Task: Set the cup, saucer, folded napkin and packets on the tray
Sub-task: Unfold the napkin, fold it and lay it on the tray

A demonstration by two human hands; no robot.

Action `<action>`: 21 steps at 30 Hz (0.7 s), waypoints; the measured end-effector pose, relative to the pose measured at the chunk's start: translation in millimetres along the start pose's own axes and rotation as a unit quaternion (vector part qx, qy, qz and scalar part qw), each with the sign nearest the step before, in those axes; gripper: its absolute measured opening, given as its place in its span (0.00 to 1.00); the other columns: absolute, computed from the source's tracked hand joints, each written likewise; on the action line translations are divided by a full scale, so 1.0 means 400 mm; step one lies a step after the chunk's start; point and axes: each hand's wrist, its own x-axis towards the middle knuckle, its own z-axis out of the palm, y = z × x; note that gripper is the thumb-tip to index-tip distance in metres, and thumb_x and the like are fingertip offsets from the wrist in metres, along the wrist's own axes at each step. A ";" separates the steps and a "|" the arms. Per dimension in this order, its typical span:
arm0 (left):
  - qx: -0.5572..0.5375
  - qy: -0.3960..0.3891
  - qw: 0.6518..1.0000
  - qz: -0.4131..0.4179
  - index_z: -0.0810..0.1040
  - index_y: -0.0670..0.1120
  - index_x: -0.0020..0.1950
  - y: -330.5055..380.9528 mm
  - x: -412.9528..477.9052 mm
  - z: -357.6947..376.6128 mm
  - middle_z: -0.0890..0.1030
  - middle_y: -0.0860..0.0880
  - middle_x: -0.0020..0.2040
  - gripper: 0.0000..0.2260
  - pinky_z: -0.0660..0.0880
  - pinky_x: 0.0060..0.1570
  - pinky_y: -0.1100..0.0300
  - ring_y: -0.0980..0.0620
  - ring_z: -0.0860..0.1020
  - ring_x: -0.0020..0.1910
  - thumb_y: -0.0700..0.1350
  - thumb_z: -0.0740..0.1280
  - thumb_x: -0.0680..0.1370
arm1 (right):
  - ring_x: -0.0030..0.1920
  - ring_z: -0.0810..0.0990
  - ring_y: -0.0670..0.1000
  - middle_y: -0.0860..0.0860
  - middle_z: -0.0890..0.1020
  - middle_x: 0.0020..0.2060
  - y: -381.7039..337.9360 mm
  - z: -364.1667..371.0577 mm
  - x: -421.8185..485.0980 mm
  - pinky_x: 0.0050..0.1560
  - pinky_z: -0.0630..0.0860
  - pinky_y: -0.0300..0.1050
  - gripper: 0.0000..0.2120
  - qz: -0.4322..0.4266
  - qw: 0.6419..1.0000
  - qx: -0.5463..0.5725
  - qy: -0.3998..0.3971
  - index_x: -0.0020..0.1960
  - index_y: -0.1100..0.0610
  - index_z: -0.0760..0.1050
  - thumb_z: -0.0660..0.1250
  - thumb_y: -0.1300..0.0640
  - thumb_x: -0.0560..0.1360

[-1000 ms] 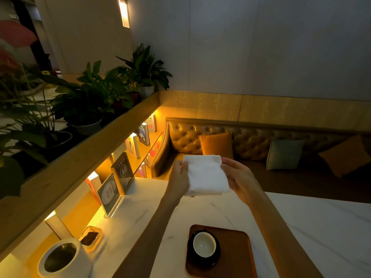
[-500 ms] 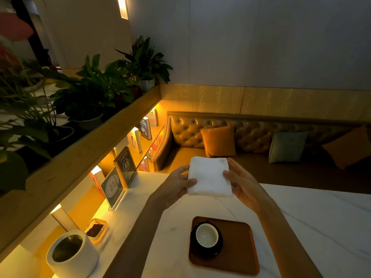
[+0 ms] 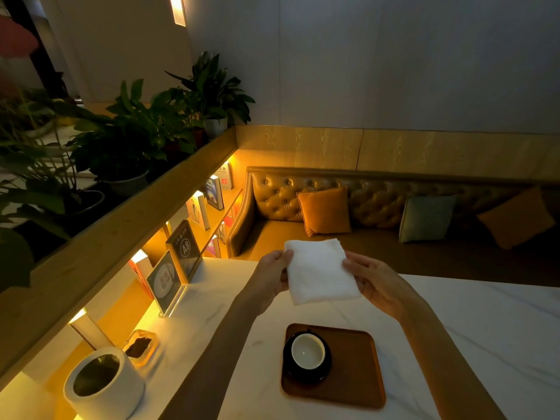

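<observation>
A white folded napkin point(image 3: 319, 271) hangs in the air above the marble table, beyond the tray. My left hand point(image 3: 272, 275) pinches its left edge and my right hand point(image 3: 374, 283) grips its right edge. Below them a brown wooden tray point(image 3: 354, 374) lies on the table. On the tray's left part stands a dark cup with a white inside point(image 3: 307, 353) on a black saucer point(image 3: 325, 371). No packets are in sight.
On the white marble table point(image 3: 485, 344) at the left are a white cylindrical pot point(image 3: 104, 389), a small clear dish with dark contents point(image 3: 140, 347), and two upright sign stands point(image 3: 169, 280). A tufted bench with cushions point(image 3: 325, 210) lies beyond the far edge.
Both hands have lowered the napkin a little and tilted it, its top edge leaning left. The cup, saucer and tray have stayed put.
</observation>
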 end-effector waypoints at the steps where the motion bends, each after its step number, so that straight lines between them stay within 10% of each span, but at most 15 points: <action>1: 0.006 -0.002 1.000 -0.005 0.72 0.46 0.67 -0.001 -0.001 0.004 0.81 0.48 0.59 0.16 0.82 0.50 0.53 0.48 0.82 0.56 0.51 0.60 0.82 | 0.55 0.83 0.56 0.53 0.84 0.54 0.003 -0.006 -0.004 0.45 0.82 0.45 0.25 0.010 1.000 -0.001 0.012 0.69 0.55 0.70 0.70 0.58 0.73; 21: 0.033 -0.167 0.985 -0.042 0.70 0.50 0.69 0.022 -0.035 -0.062 0.80 0.45 0.62 0.24 0.82 0.54 0.49 0.44 0.83 0.58 0.44 0.73 0.74 | 0.53 0.84 0.54 0.51 0.85 0.53 -0.022 0.009 -0.063 0.42 0.82 0.46 0.21 -0.020 0.995 -0.100 0.018 0.61 0.52 0.76 0.73 0.60 0.68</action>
